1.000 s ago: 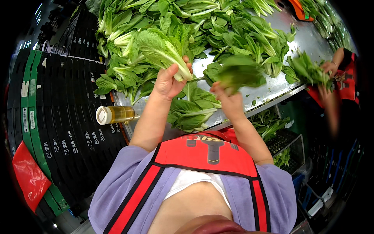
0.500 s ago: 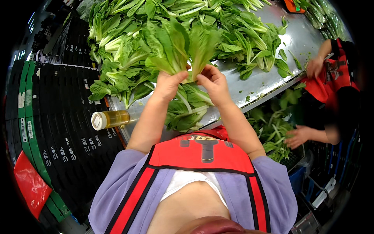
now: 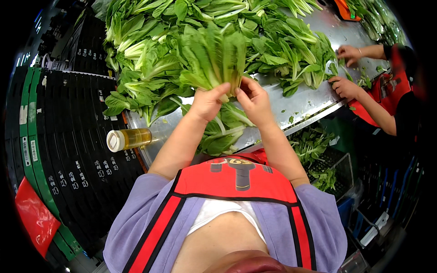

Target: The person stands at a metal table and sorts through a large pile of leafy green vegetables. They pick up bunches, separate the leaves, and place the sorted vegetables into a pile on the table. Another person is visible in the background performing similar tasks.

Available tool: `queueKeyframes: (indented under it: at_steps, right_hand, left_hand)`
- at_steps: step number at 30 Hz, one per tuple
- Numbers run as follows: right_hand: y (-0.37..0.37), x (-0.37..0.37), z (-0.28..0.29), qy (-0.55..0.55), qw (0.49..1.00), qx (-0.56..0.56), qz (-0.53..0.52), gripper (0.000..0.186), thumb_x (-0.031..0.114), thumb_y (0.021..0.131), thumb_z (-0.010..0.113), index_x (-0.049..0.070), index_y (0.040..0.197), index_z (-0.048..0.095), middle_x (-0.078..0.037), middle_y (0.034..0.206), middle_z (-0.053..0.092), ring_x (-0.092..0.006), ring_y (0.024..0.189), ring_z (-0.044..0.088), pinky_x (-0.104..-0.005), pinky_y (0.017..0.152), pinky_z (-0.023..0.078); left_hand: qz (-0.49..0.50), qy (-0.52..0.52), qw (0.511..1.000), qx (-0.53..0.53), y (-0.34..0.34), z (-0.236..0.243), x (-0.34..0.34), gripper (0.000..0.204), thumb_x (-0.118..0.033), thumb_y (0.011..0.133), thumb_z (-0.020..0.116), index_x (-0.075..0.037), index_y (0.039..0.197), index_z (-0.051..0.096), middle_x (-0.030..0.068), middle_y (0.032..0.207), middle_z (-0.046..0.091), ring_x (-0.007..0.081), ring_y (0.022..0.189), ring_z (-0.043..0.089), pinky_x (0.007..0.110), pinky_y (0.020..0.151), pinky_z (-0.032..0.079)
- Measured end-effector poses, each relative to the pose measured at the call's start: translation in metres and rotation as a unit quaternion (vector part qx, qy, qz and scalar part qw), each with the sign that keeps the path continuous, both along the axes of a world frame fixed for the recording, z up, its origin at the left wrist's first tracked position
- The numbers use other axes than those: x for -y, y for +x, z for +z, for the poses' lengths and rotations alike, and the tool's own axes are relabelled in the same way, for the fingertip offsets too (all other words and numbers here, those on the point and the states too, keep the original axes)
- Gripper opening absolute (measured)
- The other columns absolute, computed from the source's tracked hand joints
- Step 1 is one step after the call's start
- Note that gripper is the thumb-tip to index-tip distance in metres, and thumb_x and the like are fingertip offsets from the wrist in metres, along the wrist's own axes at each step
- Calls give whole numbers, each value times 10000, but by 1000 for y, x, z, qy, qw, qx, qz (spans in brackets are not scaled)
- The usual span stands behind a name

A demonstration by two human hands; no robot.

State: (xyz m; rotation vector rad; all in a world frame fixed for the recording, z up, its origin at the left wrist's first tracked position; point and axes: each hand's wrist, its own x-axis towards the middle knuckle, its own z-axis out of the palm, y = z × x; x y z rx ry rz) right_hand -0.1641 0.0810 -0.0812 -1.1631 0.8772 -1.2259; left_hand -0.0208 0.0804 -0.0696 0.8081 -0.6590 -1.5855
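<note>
Both my hands are raised in front of me over the metal table [image 3: 310,103], holding a bunch of pale-stemmed leafy greens [image 3: 210,57], leaves upward. My left hand [image 3: 210,99] grips the stem bases with its thumb across them. My right hand [image 3: 250,98] pinches the right-hand leaves near their bases, close beside my left thumb. Below and behind my hands, loose greens [image 3: 221,139] lie near the table's front edge. A large heap of similar greens [image 3: 141,68] covers the table beyond.
A lidded bottle of yellow liquid [image 3: 136,136] is at left, beside black and green crates [image 3: 73,136] and a red plastic sheet [image 3: 34,211]. At right, a co-worker's two hands [image 3: 348,88] are at the table edge. Below is a crate with greens [image 3: 323,177]; an orange object [image 3: 346,9] sits far back.
My right hand has come up beside my left, and the leaves, apart half a second ago, are now bunched together. The co-worker's lower hand has risen from the crate to the table edge.
</note>
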Motion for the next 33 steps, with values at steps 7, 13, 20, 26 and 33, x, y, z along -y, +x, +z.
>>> queueKeyframes:
  at_steps: [7, 13, 20, 26, 33]
  right_hand:
    - [-11, -1, 19, -258, 865, -424, -76, 417, 150, 700, 667, -28, 1052, 534, -187, 1019, 545, -352, 944, 508, -397, 824, 425]
    - [-9, 10, -2, -178, 954, -242, 17, 798, 275, 659, 744, -26, 1282, 346, -210, 1218, 464, -316, 1103, 470, -346, 923, 378]
    - [2, 28, -25, -105, 993, -54, -20, 740, 222, 706, 730, 20, 1297, 334, -96, 1152, 529, -190, 1033, 503, -291, 864, 409]
    - [-28, 55, -27, 223, 919, 322, 33, 380, 160, 809, 617, 22, 1140, 492, -105, 1028, 588, -220, 871, 603, -335, 752, 509]
    - [-137, 181, 9, -2, 958, 224, -180, 356, 183, 866, 546, 7, 1162, 454, -134, 1018, 567, -249, 878, 574, -363, 781, 482]
  left_hand:
    - [-15, 20, 982, 188, 2, -6, 0, 356, -16, 732, 674, -12, 1071, 564, 57, 991, 609, 157, 876, 587, 275, 735, 490]
    - [8, -84, 976, 202, -3, -11, 3, 390, -21, 731, 667, 21, 1096, 535, 80, 1063, 593, 170, 933, 571, 301, 836, 453]
    - [-95, -202, 690, 688, -13, 6, 16, 782, -224, 596, 732, 9, 1245, 364, 210, 1348, 278, 380, 1209, 321, 420, 1001, 284]
    - [-73, -250, 777, 573, -15, 23, 29, 976, -337, 610, 758, -17, 1364, 227, 208, 1424, 175, 350, 1292, 248, 416, 1039, 251]
    - [-25, -124, 863, 489, 33, 16, 40, 675, -180, 729, 689, -57, 1310, 370, 87, 1415, 257, 246, 1203, 410, 385, 968, 355]
